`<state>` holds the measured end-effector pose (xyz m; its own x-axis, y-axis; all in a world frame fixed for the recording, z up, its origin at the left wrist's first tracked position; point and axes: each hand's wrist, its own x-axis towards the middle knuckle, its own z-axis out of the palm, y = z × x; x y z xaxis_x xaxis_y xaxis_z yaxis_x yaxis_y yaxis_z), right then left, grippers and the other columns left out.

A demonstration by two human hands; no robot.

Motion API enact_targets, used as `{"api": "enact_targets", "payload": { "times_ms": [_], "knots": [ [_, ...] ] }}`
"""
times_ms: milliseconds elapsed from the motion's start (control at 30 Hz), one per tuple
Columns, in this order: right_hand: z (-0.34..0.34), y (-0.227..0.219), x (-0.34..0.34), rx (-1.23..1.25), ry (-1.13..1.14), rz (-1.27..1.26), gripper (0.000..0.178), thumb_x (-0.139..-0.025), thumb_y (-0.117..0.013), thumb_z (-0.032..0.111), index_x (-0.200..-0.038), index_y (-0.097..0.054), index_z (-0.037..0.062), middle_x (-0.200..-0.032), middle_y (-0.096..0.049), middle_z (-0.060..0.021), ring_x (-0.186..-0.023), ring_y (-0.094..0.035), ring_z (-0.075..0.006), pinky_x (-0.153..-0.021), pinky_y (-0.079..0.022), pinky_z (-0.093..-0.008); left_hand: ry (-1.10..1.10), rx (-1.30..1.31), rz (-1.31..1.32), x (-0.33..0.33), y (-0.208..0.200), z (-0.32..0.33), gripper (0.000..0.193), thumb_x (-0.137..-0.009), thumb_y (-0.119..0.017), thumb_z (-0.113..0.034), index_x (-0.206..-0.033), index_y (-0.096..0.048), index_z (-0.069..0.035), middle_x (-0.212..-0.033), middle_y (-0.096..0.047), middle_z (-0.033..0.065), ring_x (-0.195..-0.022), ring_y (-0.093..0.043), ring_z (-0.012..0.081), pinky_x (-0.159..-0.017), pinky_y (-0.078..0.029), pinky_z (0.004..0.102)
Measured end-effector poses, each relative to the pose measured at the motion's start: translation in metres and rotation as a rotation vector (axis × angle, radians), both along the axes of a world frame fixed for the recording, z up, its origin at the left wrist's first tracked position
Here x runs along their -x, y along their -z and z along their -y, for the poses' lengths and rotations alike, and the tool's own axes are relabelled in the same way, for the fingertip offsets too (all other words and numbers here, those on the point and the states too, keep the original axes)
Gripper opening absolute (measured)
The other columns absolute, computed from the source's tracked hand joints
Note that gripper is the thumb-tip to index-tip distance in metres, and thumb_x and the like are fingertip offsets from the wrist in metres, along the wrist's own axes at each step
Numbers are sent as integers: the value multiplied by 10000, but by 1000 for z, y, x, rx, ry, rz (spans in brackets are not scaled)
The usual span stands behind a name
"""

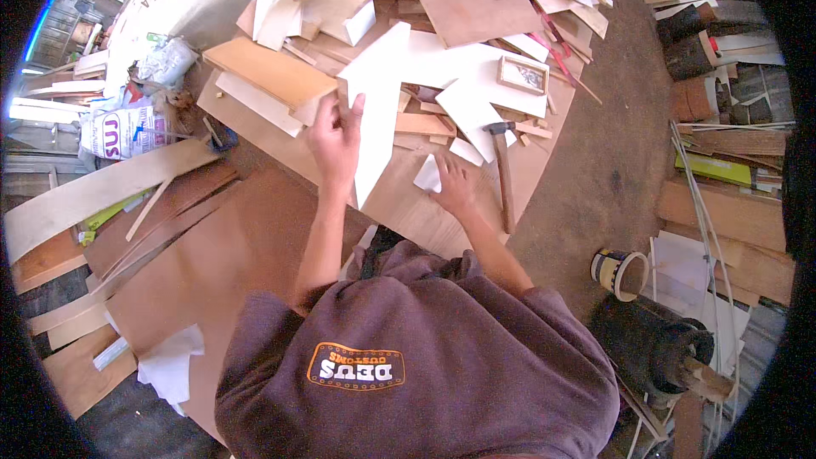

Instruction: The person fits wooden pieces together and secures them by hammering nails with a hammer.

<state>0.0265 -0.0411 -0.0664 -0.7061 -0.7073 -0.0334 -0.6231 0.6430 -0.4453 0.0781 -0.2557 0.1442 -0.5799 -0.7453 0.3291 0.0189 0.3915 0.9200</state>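
Note:
My left hand (334,143) is closed on the left edge of a long white board (378,110) with a slanted lower end, its thumb against the face. Lower on the wooden worktable (433,225), my right hand (456,189) has its fingers spread at the edge of a small white offcut (427,173), touching it. A hammer (501,174) lies just right of that hand, its handle toward me. An orange-brown board (270,70) rests left of the long white board. Whether the right fingers bear any of the offcut's weight is unclear.
Wood scraps (476,8) are heaped over the table's far side, with a small framed picture (523,75) among them. A large brown sheet (212,263) lies at left, beside a white printed sack (127,132). At right stand a bucket (620,274) and stacked boards (722,212).

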Motion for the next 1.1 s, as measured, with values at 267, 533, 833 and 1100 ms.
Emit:
{"api": "enact_targets", "payload": {
  "times_ms": [267,533,833,1100],
  "knots": [
    [-1,-55,19,463,490,262,1062,-595,-884,332,-1422,-300,16,-1344,-382,-218,-1288,-369,-358,-1083,-358,-472,125,7,-56,21,14,1,483,-865,-690,-222,-1249,-520,17,-1121,-597,100,-824,-585,159,-732,-497,314],
    [-10,-195,45,881,545,550,819,-803,-803,243,-1413,-285,69,-1328,-439,-171,-1229,-455,-266,-994,-443,-404,520,-115,-112,61,15,-32,658,-868,-598,-105,-1480,-372,-24,-1552,-311,167,-1418,-333,278,-1115,-335,398],
    [-22,-201,51,1150,406,552,537,-955,-614,139,-1397,-315,78,-1279,-504,-110,-1181,-497,-216,-1003,-416,-354,516,38,-131,43,19,-73,679,-759,-595,104,-1412,-503,-57,-1524,-350,177,-1404,-369,273,-1047,-439,339],
    [-43,-230,32,1134,233,676,455,-959,-607,105,-1351,-377,85,-1236,-509,-80,-1139,-523,-187,-945,-469,-345,407,-397,-149,17,13,-93,645,-783,-562,100,-1416,-456,34,-1460,-464,134,-1319,-468,215,-1055,-416,327]
  ]
}}
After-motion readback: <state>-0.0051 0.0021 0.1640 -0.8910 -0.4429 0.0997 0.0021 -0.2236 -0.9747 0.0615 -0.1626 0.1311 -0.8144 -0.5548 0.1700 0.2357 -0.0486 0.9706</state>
